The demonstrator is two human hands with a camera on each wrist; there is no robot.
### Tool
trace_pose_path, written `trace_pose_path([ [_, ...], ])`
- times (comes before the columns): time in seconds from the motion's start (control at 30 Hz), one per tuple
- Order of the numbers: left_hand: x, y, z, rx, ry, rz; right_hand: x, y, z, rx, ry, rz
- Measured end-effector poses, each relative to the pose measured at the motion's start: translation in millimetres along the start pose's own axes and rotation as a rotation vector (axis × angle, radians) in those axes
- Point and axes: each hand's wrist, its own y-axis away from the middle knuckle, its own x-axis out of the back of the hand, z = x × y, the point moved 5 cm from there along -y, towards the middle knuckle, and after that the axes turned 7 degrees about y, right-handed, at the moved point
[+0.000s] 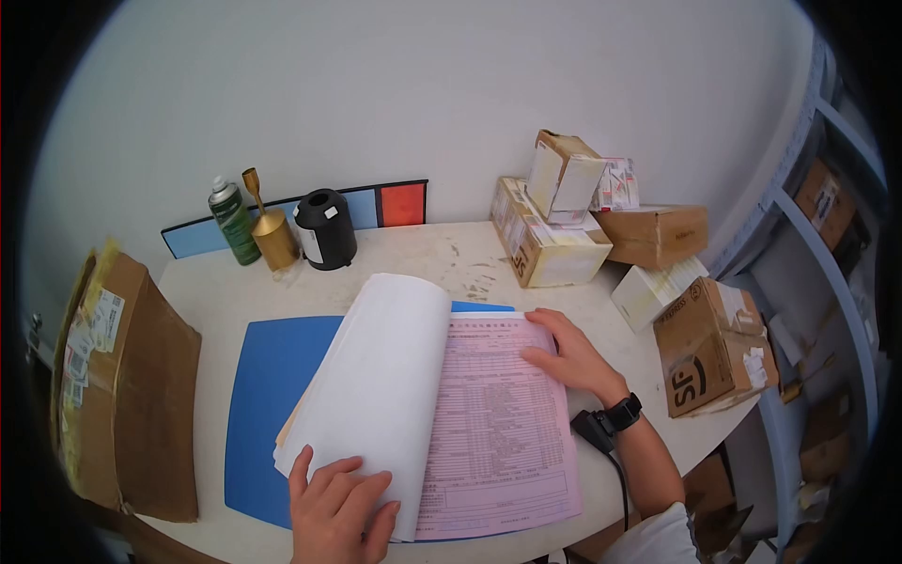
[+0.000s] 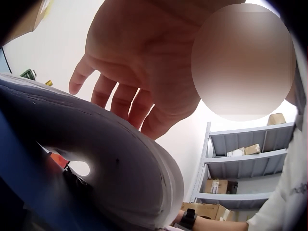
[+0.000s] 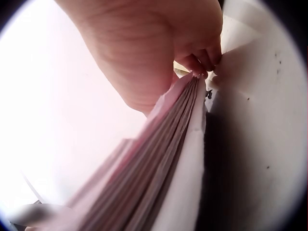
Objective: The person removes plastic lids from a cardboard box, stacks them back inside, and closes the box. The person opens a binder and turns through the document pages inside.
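A thick stack of pink printed sheets [image 1: 503,423] lies over a blue folder [image 1: 268,404], with white sheets [image 1: 376,376] turned over to its left in a curved fold. My left hand [image 1: 338,508] rests on the lower part of the white sheets, fingers spread and loosely bent; in the left wrist view the hand [image 2: 144,57] is over the curved pages [image 2: 110,149]. At the upper right corner of the pink stack, my right hand [image 1: 578,357] grips the edge, thumb on top. The right wrist view shows that hand's [image 3: 139,48] fingers bent around the layered page edges [image 3: 159,154].
A tall carton [image 1: 155,395] stands at the left. Along the wall are a green spray can [image 1: 235,224], a gold holder [image 1: 274,241] and a black cylinder [image 1: 325,230]. Several boxes [image 1: 564,249] are piled at the back right, with an SF carton [image 1: 705,352] nearer. A black cable device [image 1: 594,430] lies by my right wrist.
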Motion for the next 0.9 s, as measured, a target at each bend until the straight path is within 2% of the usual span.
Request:
trace_pose_path([
  [0.17,0.5,-10.5,8.7,-0.106,-0.048,-0.072,7.2,-1.2,-6.7,-0.049,0.01,-0.05],
  [0.23,1.7,-15.7,11.6,-0.115,-0.065,-0.089,7.1,-1.3,-2.0,-0.202,-0.022,-0.123],
  [0.27,1.9,-17.3,13.4,-0.134,-0.081,-0.105,5.4,-0.2,0.4,-0.206,-0.032,-0.12],
  [0.37,-2.3,-21.0,15.0,-0.136,-0.081,-0.133,4.5,-1.3,9.5,-0.187,-0.098,-0.033],
  [0.43,-9.0,-20.8,16.7,-0.134,-0.064,-0.14,5.6,-2.3,8.6,-0.026,-0.045,0.014],
  [0.47,-12.2,-21.1,17.4,-0.128,-0.044,-0.142,7.6,-2.4,8.8,-0.031,-0.045,0.017],
  [0.57,-17.4,-20.8,20.3,-0.139,-0.031,-0.163,10.5,-4.9,3.7,-0.104,-0.068,-0.04],
  [0.63,-18.7,-19.3,20.5,-0.136,-0.034,-0.17,8.7,-5.0,3.8,-0.231,-0.103,-0.104],
  [0.77,-20.3,-17.7,15.5,-0.134,-0.034,-0.19,5.4,-3.5,6.4,-0.189,-0.079,-0.059],
  [0.83,-21.1,-17.3,12.4,-0.124,-0.02,-0.18,9.9,1.4,-3.8,0.054,0.195,0.09],
  [0.87,-20.6,-17.1,10.7,-0.119,-0.003,-0.173,15.0,5.3,-14.9,0.056,0.195,0.087],
  [0.9,-19.0,-17.8,9.1,-0.115,-0.003,-0.171,19.0,12.4,-30.6,0.062,-0.042,-0.051],
])
